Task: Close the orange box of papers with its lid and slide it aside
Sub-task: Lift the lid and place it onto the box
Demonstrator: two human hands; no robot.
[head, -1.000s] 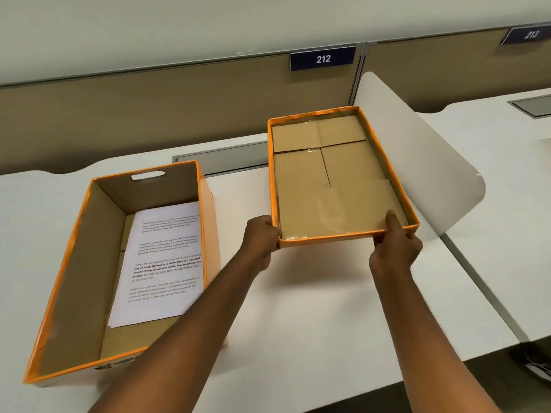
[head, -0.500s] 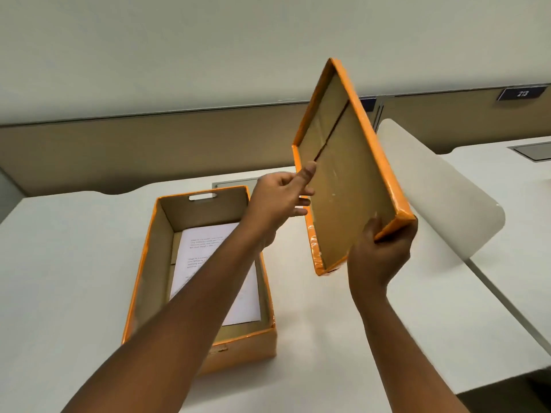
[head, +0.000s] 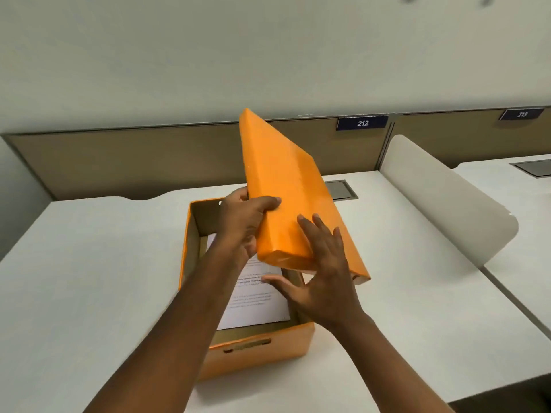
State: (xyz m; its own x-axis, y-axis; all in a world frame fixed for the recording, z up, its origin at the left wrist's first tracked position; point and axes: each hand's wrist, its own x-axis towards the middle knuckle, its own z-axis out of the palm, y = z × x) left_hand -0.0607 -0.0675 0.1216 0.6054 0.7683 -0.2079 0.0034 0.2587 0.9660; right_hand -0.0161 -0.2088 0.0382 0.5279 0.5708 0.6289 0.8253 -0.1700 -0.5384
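Lid [head: 286, 186] tilted above box [head: 262, 350], papers [head: 253, 296] seemingly flat inside.

Even, soft overhead light, faint shadow under box [head: 262, 350], wide-angle bend at edges, slight blur

Left hand [head: 244, 222] gripping, fingers curled, right hand [head: 322, 278] splayed flat
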